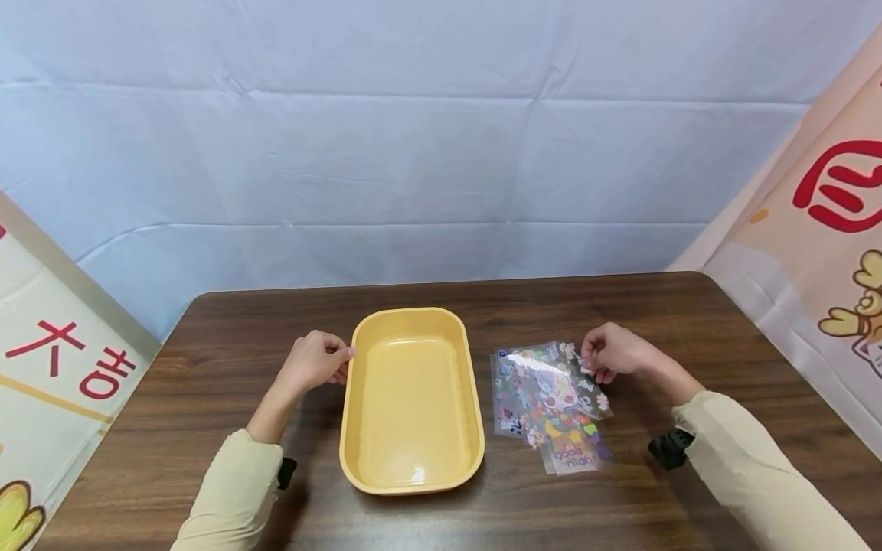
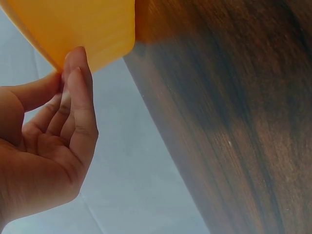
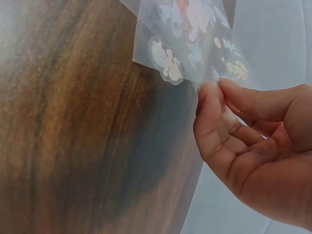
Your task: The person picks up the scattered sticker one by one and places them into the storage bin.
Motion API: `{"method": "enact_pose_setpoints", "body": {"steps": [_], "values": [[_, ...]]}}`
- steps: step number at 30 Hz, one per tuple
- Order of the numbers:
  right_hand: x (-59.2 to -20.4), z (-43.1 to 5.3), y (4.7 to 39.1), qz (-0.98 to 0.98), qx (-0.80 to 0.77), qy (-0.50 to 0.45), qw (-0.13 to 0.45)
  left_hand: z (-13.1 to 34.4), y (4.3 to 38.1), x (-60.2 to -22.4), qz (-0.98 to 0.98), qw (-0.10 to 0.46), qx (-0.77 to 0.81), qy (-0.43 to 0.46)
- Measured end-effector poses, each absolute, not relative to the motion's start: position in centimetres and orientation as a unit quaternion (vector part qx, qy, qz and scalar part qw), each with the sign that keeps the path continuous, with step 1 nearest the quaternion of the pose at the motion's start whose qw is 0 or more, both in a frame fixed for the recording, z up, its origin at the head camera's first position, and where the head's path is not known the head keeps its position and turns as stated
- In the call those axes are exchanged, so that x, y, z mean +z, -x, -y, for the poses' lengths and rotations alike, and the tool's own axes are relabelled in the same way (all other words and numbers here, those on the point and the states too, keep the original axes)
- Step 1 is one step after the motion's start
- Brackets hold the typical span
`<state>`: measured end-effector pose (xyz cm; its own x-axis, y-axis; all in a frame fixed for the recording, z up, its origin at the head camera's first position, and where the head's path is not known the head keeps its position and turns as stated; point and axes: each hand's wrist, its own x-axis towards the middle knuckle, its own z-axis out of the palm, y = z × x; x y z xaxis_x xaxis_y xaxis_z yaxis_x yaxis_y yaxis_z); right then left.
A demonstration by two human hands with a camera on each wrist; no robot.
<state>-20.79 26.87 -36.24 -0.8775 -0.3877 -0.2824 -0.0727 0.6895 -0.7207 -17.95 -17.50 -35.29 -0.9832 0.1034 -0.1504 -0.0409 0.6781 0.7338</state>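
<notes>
Brown wood-grain desk [image 1: 227, 344] before a creased, pale-blue backdrop [image 1: 413, 161]; the left-side banner [image 1: 69, 375] reads 大吉 in red. Your left hand [image 1: 315, 360] pinches the yellow tray [image 1: 413, 405] at its rim; right of it, your right hand [image 1: 613, 352] pinches a transparent sticker sheet [image 1: 551, 375] overlapping others.

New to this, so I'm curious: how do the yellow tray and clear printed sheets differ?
The yellow tray is plain and opaque; the clear printed sheets are see-through with colourful pictures. The tray is one deep piece with raised walls, while the sheets are thin and overlap. Both are held: the tray's rim by the left grip, a sheet's edge by the right grip.
</notes>
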Motion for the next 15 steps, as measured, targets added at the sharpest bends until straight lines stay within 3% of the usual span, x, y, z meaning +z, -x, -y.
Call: {"method": "enact_pose_setpoints", "body": {"steps": [15], "values": [[-35.0, -27.1, 21.0, -0.886, -0.391, 0.14, 0.204, 17.3, 17.8, -35.1, -0.916, 0.088, 0.392, -0.012]]}}
